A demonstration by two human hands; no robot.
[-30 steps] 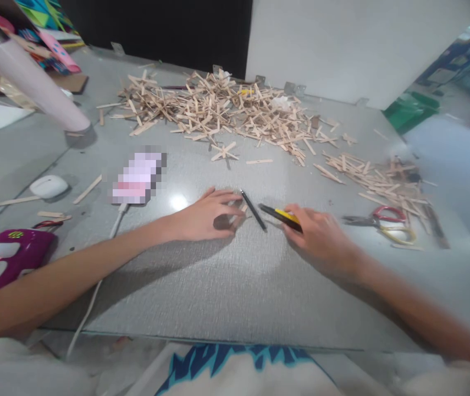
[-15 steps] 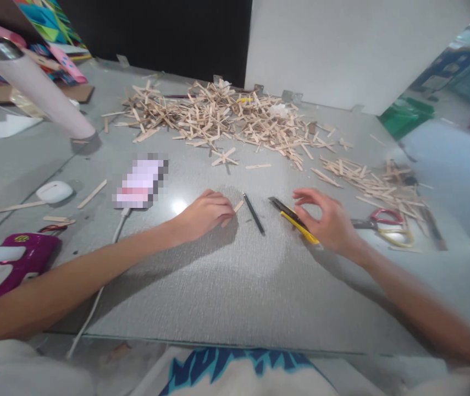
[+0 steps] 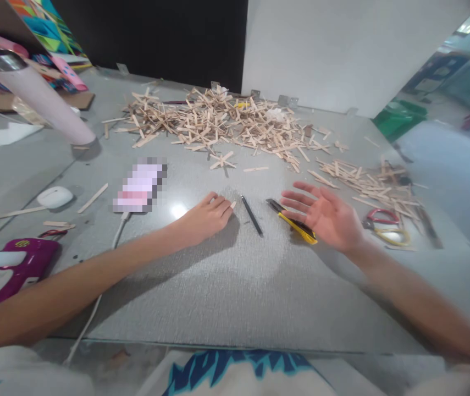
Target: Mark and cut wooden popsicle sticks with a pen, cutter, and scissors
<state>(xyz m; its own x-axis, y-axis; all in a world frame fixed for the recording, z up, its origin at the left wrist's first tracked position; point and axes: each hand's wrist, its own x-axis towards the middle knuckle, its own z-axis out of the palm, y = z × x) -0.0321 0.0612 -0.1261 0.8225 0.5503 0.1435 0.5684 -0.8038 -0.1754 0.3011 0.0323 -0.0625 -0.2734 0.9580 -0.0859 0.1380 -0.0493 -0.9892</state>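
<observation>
a stick (image 3: 233, 205), probably light and brittle, is pinched by the left hand (image 3: 209, 218); beside the spread right hand (image 3: 329, 217), a knife (image 3: 300, 230) is best held mid-handle.

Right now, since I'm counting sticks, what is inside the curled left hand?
The tip of a pale, thin wooden stick shows at the left hand; its grip hides the rest and anything else inside.

I see smooth plastic on the cutter (image 3: 302, 230), matt wood in the far sticks (image 3: 202, 121), and a glossy, finely textured tabletop (image 3: 218, 297).
</observation>
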